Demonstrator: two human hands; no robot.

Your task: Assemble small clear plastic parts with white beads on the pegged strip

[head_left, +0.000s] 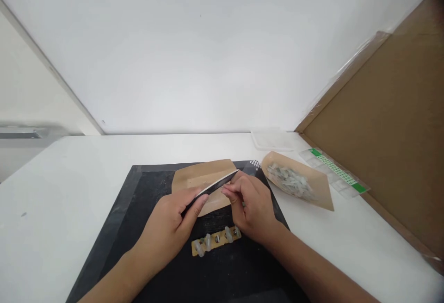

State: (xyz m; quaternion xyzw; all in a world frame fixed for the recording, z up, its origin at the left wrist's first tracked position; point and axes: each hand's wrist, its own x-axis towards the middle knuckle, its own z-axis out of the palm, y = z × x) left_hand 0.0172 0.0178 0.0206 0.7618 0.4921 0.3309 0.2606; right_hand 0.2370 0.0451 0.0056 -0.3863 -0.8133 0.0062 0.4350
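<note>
My left hand (176,215) is closed around one end of a nail file (218,184), a flat dark strip with a white edge, tilted up to the right. At its far end my right hand (251,201) has thumb and fingers pinched together against the file. A small piece may be between these fingertips, but it is too hidden to name. Just below both hands lies a yellowish strip (217,244) carrying several clear nail tips (208,242) and small metal studs. Behind the file, a brown paper sheet or pouch (204,173) rests on the black mat (145,201).
To the right, a brown paper pouch (321,182) with a window holds many translucent pieces (291,180). Beyond it lie a clear plastic case with a green grid label (336,171) and a clear tray (272,140). A brown cardboard panel (388,122) borders the white table (93,155).
</note>
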